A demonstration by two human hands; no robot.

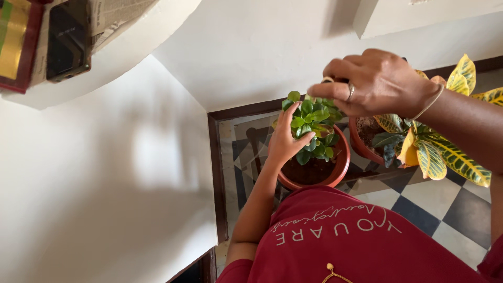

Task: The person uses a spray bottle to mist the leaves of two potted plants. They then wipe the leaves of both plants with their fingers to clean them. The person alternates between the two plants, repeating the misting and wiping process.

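Closest up, a dark red shirt (356, 246) with pale lettering and a little gold pendant (331, 271) at the bottom edge. Just past that, left hand (285, 139) reaching up into a small green-leaved plant (313, 126), fingers half open and curled around the stems on the left side, thumb tucked under a leaf, so a loose hold on the foliage. Plant sitting in a round terracotta pot (335, 167) with dark soil showing, pot standing on the checkered tile floor (445, 209) near its left edge, right by the dark skirting strip (216, 173). Above the same plant, right hand (374, 81) hovering with fingers bunched together, pinching something small at the top of the leaves; can't tell what exactly, too hidden by the fingers. Ring (350, 91) on one finger, thin bangle (432, 102) at the wrist. Just beside the first pot, to the right and touching or nearly so, a second terracotta pot (361, 147) holding a croton (445, 152) with yellow-and-green veined leaves, partly behind the right forearm. Further off, white wall (262, 47) behind both pots. Top left corner, a white ledge (131, 47) carrying a black phone (68, 42), newspaper (118, 18) and a red-edged book (15, 44).
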